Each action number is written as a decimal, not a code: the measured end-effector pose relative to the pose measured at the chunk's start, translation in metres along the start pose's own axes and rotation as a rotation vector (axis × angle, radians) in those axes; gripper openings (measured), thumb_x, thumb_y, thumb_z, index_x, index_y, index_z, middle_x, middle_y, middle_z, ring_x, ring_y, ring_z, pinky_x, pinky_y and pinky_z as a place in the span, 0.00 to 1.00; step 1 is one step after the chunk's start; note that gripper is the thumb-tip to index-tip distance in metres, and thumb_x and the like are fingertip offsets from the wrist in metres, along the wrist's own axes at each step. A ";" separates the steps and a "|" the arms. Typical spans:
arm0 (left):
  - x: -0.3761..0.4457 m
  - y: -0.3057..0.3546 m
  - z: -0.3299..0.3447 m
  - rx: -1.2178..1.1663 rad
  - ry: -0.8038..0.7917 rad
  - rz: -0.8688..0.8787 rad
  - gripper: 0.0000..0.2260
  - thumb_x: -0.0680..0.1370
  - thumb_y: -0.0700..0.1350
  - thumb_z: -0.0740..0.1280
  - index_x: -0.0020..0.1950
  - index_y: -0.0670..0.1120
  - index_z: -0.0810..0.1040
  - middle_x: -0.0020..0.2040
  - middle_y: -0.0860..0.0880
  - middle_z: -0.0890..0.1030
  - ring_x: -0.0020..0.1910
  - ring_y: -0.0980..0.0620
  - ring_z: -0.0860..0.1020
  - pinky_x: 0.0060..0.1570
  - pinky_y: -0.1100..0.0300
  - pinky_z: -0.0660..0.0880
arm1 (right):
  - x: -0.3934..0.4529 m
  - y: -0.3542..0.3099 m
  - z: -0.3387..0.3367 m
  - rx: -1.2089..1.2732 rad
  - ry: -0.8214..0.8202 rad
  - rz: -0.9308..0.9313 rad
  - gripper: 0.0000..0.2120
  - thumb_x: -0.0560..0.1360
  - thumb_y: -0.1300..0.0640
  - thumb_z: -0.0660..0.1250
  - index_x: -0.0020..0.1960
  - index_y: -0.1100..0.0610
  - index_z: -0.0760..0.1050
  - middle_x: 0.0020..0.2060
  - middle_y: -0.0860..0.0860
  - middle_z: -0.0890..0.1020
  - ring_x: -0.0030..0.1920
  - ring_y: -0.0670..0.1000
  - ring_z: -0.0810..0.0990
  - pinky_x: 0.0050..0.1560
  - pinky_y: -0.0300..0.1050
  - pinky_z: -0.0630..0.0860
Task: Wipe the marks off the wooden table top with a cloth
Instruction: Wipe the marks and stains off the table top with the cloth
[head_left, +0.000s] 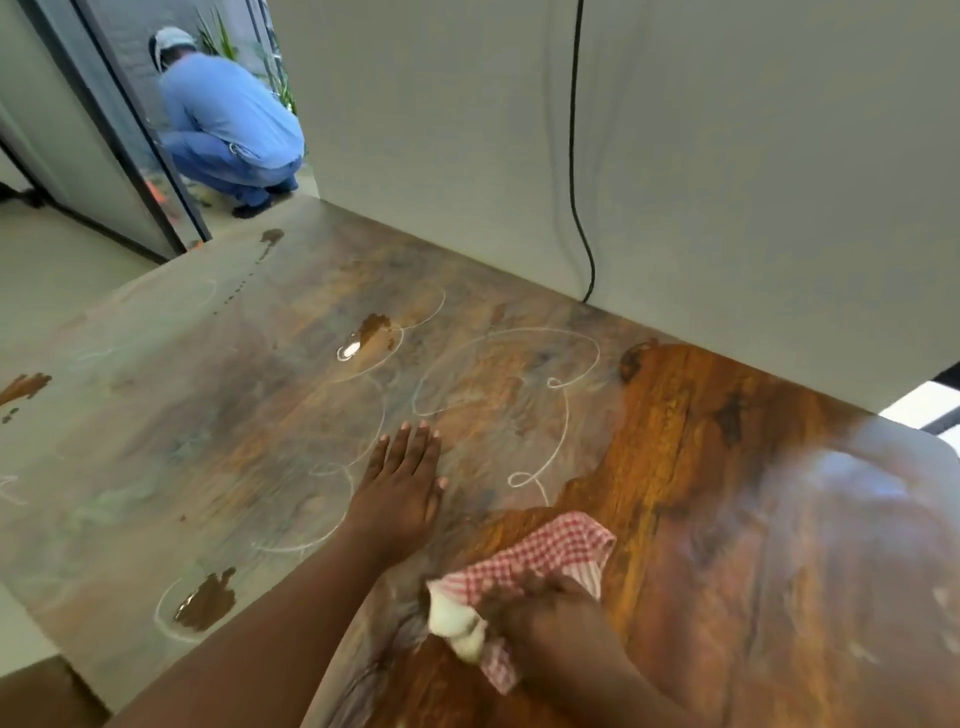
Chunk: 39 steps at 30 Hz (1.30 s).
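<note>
The wooden table top (701, 457) fills most of the view. Its right part looks glossy and orange-brown; the left and middle are dull, with white chalk loops (566, 415) and brown spills (374, 335). My left hand (402, 486) lies flat on the table with straight fingers, near the middle. My right hand (550, 618) grips a bunched red-and-white checked cloth (545, 556) and presses it on the wood near the front. The hand looks blurred.
More brown puddles sit at the front left (208, 603), the far left edge (23, 387) and the far corner (271, 238). A white wall (727, 156) with a hanging black cable (575, 156) borders the table's far side. A person in blue (228, 119) crouches beyond.
</note>
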<state>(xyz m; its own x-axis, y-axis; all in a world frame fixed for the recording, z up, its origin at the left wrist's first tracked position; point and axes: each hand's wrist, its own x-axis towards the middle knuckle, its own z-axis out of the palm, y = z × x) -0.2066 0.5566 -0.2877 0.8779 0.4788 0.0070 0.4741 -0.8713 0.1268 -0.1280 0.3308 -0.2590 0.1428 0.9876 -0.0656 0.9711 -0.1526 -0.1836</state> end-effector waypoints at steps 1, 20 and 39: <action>0.006 0.001 0.000 -0.001 0.001 0.009 0.26 0.83 0.55 0.44 0.78 0.45 0.45 0.79 0.46 0.43 0.74 0.49 0.34 0.71 0.54 0.28 | -0.012 0.012 -0.002 -0.015 -0.002 -0.004 0.17 0.57 0.44 0.69 0.46 0.39 0.80 0.42 0.36 0.83 0.43 0.41 0.83 0.40 0.34 0.76; 0.134 0.049 0.010 0.031 0.038 0.104 0.27 0.83 0.55 0.45 0.79 0.45 0.46 0.79 0.45 0.45 0.77 0.47 0.39 0.72 0.52 0.30 | 0.068 0.169 -0.043 -0.040 0.136 0.457 0.18 0.74 0.52 0.59 0.63 0.42 0.71 0.53 0.49 0.82 0.52 0.53 0.79 0.50 0.44 0.70; 0.213 0.054 0.019 -0.075 0.147 0.017 0.31 0.77 0.56 0.43 0.79 0.46 0.51 0.79 0.45 0.51 0.78 0.48 0.43 0.70 0.58 0.28 | 0.146 0.241 -0.039 0.063 0.228 0.447 0.18 0.75 0.52 0.59 0.64 0.42 0.73 0.58 0.54 0.80 0.57 0.56 0.77 0.58 0.46 0.70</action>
<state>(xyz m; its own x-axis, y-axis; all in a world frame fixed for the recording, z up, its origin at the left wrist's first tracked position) 0.0073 0.6090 -0.2980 0.8637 0.4798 0.1545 0.4485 -0.8713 0.1992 0.1342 0.4396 -0.2744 0.5867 0.8074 0.0631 0.7932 -0.5572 -0.2457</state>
